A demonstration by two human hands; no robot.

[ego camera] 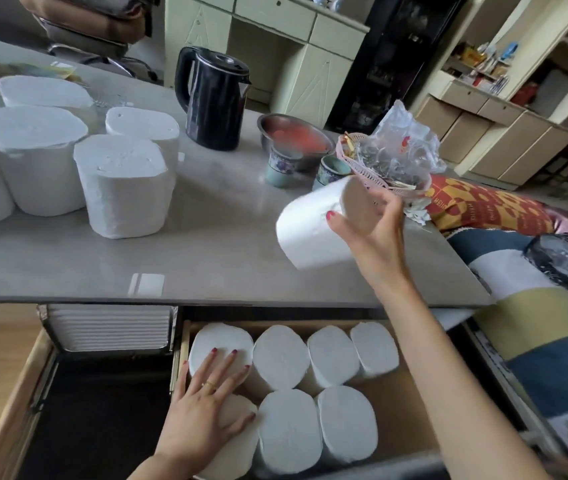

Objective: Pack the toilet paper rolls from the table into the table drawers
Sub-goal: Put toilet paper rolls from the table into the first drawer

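The right hand (367,233) is right of centre in the frame, above the bench (206,244), its fingers and thumb curled round a white toilet paper roll (313,230) held tilted in the air, one flat end turned toward the palm. The left hand (206,407) is at lower centre, fingers straight and spread, pressing flat on the tops of two rolls at the left end of the open drawer (393,407). That drawer, below the bench edge, holds seven rolls (282,355) standing on end in two rows, four behind and three in front, packed touching one another. To its left a second open drawer (15,400) shows a dark interior.

In the upper left of the frame more rolls (123,185) stand upright on the bench, clustered together. Near upper centre are a black kettle (215,95), a metal bowl (296,136), two small cups (280,166) and a pink basket (384,174) with crumpled clear plastic.
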